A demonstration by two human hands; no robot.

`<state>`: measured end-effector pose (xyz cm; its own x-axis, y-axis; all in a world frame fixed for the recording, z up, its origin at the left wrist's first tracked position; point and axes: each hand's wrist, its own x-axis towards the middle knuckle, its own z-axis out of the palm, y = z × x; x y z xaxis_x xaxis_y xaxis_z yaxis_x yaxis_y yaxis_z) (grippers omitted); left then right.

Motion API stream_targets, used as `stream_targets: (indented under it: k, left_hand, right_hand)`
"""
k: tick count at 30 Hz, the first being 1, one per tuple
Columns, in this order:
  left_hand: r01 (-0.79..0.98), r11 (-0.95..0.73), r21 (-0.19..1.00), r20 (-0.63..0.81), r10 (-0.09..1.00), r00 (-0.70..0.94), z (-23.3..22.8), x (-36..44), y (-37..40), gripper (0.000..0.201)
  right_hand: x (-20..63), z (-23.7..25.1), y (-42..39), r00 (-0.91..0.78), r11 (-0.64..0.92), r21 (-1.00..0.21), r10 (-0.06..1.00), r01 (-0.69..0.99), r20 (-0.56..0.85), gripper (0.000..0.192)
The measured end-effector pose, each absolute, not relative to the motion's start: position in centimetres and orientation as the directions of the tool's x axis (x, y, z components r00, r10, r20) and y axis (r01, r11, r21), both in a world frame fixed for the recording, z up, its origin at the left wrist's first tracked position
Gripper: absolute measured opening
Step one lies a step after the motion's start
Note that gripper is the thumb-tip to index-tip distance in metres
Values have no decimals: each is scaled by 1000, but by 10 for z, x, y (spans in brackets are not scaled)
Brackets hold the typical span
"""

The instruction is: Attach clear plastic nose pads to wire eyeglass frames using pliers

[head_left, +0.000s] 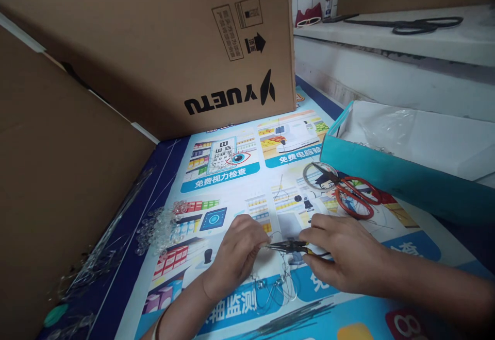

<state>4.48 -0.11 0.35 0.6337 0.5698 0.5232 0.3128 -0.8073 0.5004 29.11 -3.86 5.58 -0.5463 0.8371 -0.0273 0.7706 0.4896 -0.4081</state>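
Fingers (260, 241) around slim dark pliers (288, 247), thin wire (275, 288)

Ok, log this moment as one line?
left hand: pinching wire | right hand: gripping pliers | red scissors: idle behind hands

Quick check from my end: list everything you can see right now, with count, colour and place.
pliers: one, dark, between both hands at centre
wire pieces: several, silvery, under the hands
clear pads: a pile, transparent, left of the hands
thin rods: a bundle, dark, near bottom edge
red scissors: one, red handles, right of centre
printed poster: one, blue and white, covering the table
cardboard box: one, brown, back, marked YUETU
teal box: one, teal, right, clear bag inside
black scissors: one, on the white ledge, top right
left hand: touching the pliers' tip
right hand: gripping the pliers' handles
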Motion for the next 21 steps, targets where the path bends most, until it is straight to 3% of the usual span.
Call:
stream_targets:
  k: [21]
  left_hand:
    - [289, -839, 462, 536, 523, 663, 4, 45, 0, 16]
  right_hand:
    - [291, 56, -39, -565, 496, -427, 824, 756, -45, 26]
